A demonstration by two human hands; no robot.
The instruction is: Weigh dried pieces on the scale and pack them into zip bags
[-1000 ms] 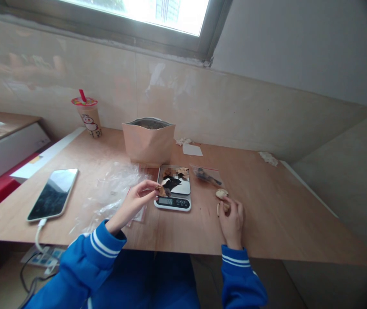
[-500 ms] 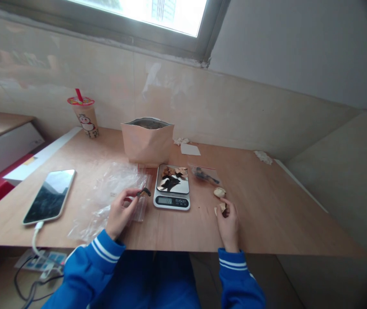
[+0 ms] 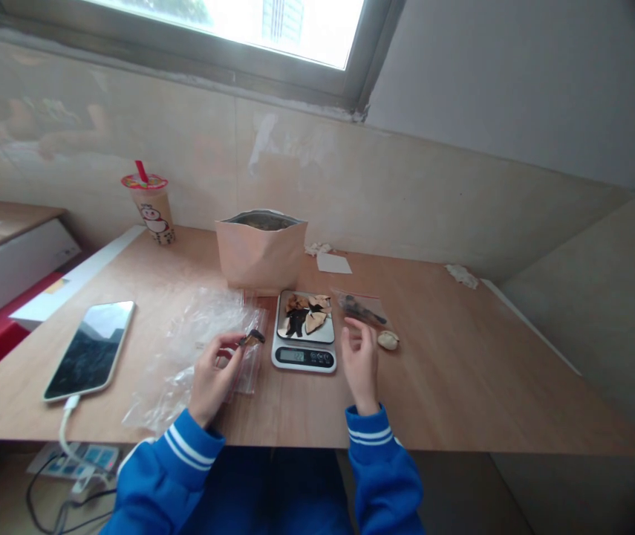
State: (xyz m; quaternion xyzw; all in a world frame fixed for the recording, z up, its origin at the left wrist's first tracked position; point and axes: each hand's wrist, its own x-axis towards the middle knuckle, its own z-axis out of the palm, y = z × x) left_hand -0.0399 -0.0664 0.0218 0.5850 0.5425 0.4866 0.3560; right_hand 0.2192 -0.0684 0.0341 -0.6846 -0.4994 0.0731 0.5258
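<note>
One clear bag (image 3: 376, 304) holds dark bits (image 3: 362, 308), left hand (image 3: 212, 380) pinching a dark scrap (image 3: 253, 338), right hand (image 3: 362, 365) spread.

L hand (image 3: 212, 380): pinching, fwd | R hand (image 3: 362, 368): approx half-curled, fingers parted

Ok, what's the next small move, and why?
Probably hold the dark piece off the scale and read its display: digits show, other pieces already lie on the plate, and the left hand has that piece aside.
</note>
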